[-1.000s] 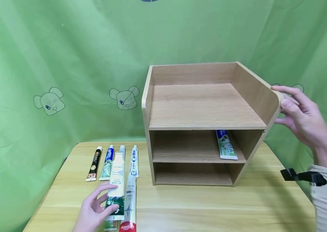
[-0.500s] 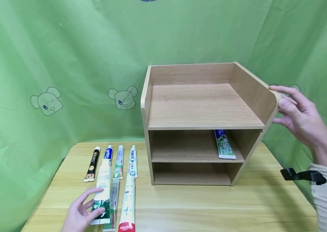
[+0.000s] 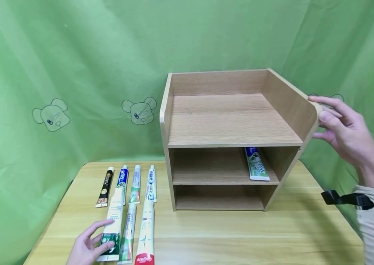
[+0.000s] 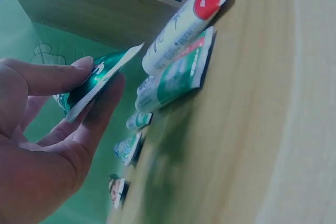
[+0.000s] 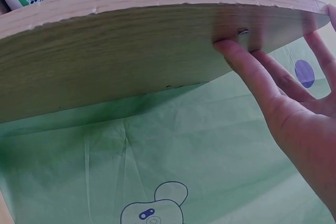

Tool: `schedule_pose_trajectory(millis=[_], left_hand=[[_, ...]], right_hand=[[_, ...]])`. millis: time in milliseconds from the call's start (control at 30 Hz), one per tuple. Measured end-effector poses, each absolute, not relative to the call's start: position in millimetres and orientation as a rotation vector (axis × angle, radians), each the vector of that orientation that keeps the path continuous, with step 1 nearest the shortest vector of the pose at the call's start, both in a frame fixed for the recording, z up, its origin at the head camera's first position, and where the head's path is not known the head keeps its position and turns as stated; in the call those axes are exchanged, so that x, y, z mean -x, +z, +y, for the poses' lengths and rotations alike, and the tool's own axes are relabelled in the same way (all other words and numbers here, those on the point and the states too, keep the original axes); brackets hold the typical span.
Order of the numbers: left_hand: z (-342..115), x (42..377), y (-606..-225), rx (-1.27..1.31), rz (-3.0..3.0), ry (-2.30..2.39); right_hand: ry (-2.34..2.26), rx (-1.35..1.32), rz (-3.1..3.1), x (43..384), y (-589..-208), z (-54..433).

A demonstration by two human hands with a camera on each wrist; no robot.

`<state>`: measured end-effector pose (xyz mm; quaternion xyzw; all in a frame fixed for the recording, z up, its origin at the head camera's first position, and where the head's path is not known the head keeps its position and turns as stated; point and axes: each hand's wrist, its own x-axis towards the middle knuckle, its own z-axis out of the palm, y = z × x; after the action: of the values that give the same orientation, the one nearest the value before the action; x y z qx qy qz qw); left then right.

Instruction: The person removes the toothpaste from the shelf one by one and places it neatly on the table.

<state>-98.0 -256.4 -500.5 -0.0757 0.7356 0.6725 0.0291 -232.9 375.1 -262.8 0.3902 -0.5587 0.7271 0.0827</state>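
My left hand pinches a white and green toothpaste tube near its flat crimped end, thumb on one side and fingers on the other. In the left wrist view this tube's green end stands above the table, apart from the tubes lying there. My right hand rests on the right side panel of a wooden desktop shelf, fingers fairly straight. The index finger lies at the panel's top edge, and other fingertips touch its outer face in the right wrist view. A blue and green toothpaste tube lies on the middle level.
Left of the shelf, toothpaste tubes lie in rows: a black one, a blue and green one, several white ones, and a red-ended Colgate tube in front. A green curtain hangs behind the wooden table.
My left hand has carried the white and green tube leftward and slightly toward me, uncovering another tube beside the Colgate one. My right hand has stayed on the shelf's side panel.
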Motion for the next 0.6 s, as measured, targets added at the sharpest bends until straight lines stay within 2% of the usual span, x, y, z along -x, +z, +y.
schedule_pose_trajectory(millis=[433,600], left_hand=[[-269.9,102.8,-519.0,0.232,2.348,1.924],[-271.4,102.0,-524.3,0.357,2.288,1.894]], right_hand=[[2.145,-1.128,-1.689,230.5,-262.7,375.7],[2.142,-1.143,-1.684,230.9,-262.6,374.5]])
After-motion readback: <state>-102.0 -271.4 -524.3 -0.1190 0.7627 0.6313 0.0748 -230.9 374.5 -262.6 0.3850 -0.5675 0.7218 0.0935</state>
